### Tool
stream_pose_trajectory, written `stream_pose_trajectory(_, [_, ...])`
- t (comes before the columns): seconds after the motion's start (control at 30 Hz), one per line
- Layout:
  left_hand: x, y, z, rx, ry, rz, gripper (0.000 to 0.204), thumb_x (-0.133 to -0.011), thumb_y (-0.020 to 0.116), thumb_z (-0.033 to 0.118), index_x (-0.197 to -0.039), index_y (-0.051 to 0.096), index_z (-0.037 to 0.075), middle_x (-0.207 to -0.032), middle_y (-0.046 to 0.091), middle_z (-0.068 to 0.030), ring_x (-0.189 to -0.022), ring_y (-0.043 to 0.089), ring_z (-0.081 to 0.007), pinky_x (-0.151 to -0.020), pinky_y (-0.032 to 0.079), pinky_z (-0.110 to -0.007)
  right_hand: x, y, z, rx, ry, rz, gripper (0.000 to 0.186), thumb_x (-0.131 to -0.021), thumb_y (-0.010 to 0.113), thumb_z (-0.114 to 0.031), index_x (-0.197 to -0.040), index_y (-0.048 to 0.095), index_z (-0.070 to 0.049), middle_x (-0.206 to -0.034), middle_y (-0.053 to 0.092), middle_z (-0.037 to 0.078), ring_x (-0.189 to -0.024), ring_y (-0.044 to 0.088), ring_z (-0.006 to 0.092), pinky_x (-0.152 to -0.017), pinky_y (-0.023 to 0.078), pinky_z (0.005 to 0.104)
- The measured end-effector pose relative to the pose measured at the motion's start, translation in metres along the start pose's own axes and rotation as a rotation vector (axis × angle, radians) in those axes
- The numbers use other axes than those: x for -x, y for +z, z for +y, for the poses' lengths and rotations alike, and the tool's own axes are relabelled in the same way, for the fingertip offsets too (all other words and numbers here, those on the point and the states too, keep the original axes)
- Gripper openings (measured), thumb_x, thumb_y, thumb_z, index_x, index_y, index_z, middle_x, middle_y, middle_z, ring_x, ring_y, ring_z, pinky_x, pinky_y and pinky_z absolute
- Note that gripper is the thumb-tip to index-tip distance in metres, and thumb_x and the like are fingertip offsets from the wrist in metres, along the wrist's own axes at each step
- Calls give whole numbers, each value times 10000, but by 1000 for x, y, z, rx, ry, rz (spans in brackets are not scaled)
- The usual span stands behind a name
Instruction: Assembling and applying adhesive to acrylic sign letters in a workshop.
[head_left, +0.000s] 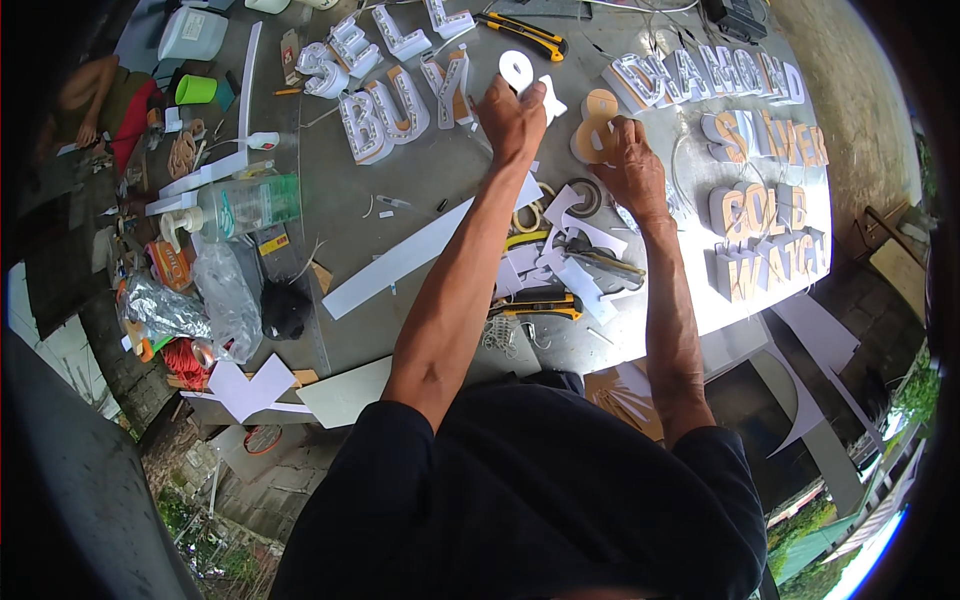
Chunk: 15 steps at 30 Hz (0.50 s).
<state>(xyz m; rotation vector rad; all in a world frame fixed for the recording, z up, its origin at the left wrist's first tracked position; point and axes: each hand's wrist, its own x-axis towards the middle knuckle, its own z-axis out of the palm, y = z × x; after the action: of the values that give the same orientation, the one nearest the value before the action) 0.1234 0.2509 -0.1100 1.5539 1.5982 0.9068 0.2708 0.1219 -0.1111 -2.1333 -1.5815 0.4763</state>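
Observation:
My left hand [510,120] is closed on a white cut-out shape [520,70] with a round hole, near the table's far side. My right hand [635,165] grips the edge of a tan, figure-eight-like piece [595,140] resting on the grey metal table [380,110]. To the left stand white-sided letter shapes [366,128] with small parts inside their channels. To the right are more rows of letter shapes [750,260], some tan-faced. A yellow-and-black utility knife [520,35] lies beyond my left hand.
Between my arms lie tape rolls [584,198], offcuts, tools and another knife [560,306]. A long white strip [400,260] crosses the table. The left side holds a jug [250,208], bags, a green cup [195,90] and a white heart cut-out [250,385]. Another person [90,100] is at the far left.

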Motion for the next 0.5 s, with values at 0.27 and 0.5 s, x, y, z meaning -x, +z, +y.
stream_pose_trajectory(0.27, [132,-150,-74,536,-347,-353,249,-857,737,82,-1072,665,-21,-885,710,-77,-798,658,-125,-730,532,-289,-35,35,-10,-127,-273,25,694,-673,855,-119,-1243,461,-97,-1171,578,151,-1016,629,411,-828,529,488])
stream_pose_trajectory(0.5, [221,-241,-124,341,-430,-266,256,-818,761,36,-1048,668,-27,-877,742,-110,-780,690,-134,-735,539,-279,-62,44,-6,30,-357,55,760,-676,886,-188,-1295,457,-86,-1178,589,171,-1081,621,402,-895,518,476])
